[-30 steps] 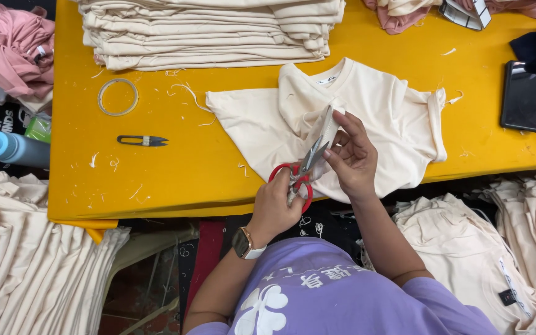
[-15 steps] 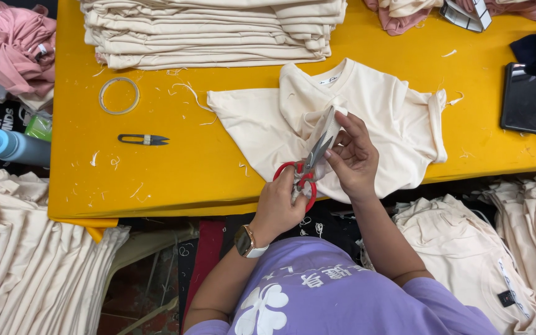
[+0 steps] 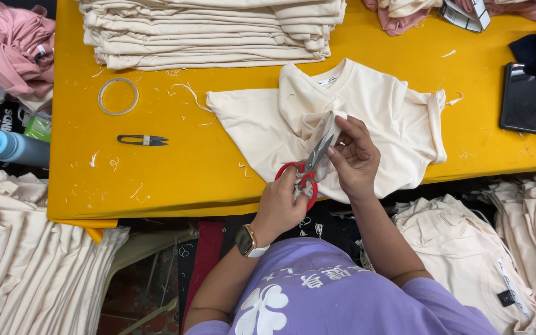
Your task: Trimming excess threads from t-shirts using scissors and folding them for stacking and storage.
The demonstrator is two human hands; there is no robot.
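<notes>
A cream T-shirt (image 3: 379, 105) lies spread on the yellow table (image 3: 187, 167), its hem hanging over the near edge. My left hand (image 3: 280, 208), with a watch on the wrist, grips red-handled scissors (image 3: 308, 167). The blades point up and to the right, to a small fold of the shirt's fabric. My right hand (image 3: 358, 158) pinches that fold and lifts it just above the shirt, right beside the blade tips.
A stack of folded cream shirts (image 3: 212, 31) fills the table's far side. Black thread snips (image 3: 142, 140) and a tape ring (image 3: 118, 96) lie at left, a dark phone (image 3: 521, 98) at right. Cream garment piles (image 3: 26, 260) flank the table, with a blue bottle (image 3: 7, 147) at left.
Both hands stay in nearly the same place on the shirt. The scissors and the pinched fold have barely shifted.
</notes>
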